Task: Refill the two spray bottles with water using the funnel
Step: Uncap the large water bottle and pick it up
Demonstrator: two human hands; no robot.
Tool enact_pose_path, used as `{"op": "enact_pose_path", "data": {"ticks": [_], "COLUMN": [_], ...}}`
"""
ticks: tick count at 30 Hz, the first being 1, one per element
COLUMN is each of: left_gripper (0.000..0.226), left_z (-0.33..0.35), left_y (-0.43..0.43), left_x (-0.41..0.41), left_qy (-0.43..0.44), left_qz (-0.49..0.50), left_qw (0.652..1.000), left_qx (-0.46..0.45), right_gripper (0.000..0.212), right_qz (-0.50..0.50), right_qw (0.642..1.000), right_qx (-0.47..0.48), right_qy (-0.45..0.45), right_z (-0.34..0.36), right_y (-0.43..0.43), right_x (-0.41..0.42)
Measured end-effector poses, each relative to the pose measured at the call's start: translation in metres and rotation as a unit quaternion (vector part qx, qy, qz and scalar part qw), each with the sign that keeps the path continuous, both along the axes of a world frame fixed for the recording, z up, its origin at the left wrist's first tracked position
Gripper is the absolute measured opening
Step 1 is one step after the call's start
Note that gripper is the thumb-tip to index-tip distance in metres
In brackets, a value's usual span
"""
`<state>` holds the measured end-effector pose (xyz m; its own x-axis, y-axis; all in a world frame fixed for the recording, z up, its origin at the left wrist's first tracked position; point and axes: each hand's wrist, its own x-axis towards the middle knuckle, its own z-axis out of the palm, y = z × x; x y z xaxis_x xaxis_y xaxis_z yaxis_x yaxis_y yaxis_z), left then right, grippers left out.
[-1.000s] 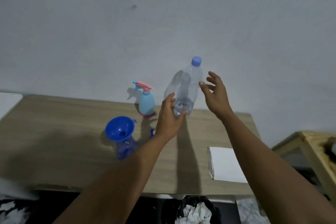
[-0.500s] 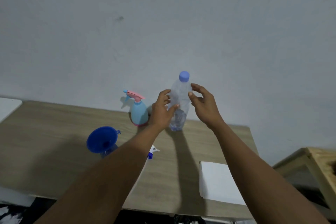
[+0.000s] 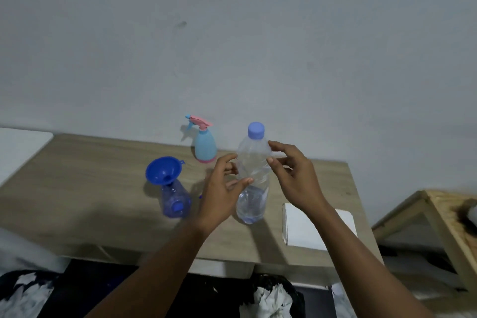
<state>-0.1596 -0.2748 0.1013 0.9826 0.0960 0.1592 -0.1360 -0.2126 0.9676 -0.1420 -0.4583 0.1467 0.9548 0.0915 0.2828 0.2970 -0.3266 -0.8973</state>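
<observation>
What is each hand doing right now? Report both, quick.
Left hand: fingers curled around the middle of the water bottle, gripping it.
Right hand: fingertips pinching the same bottle's upper part, below the cap.

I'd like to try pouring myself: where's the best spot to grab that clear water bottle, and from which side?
Grip the water bottle around its straight middle, coming from the sides as the left hand and right hand do. It stands upright, its shoulder tapers to the cap, and the water sits low.
</observation>
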Motion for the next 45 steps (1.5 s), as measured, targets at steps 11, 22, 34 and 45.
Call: {"op": "enact_pose_path", "data": {"ticks": [11, 22, 34, 45], "left_gripper": [0.063, 0.069, 0.074, 0.088], "left_z": [-0.014, -0.025, -0.027, -0.034], "left_y": [0.026, 0.041, 0.04, 0.041], "left_x": [-0.056, -0.051, -0.048, -0.041], "left_qy": [0.011, -0.079, -0.094, -0.109], "left_qz": [-0.041, -0.1, -0.078, -0.075], "left_qw": [0.999, 0.975, 0.977, 0.972], "left_qx": [-0.007, 0.181, 0.175, 0.194], "right_gripper": [0.027, 0.028, 0.022, 0.028], "right_qz": [0.013, -0.009, 0.001, 0.001], "right_qw": [1.0, 0.996, 0.998, 0.999], "right_qx": [-0.011, 0.003, -0.036, -0.009], "right_qy": [0.003, -0.085, -0.058, -0.031], "right_z": [-0.017, 0.011, 0.02, 0.021], "right_y": [0.01, 0.038, 0.043, 0.042], "right_x": [-0.056, -0.053, -0.047, -0.04]}}
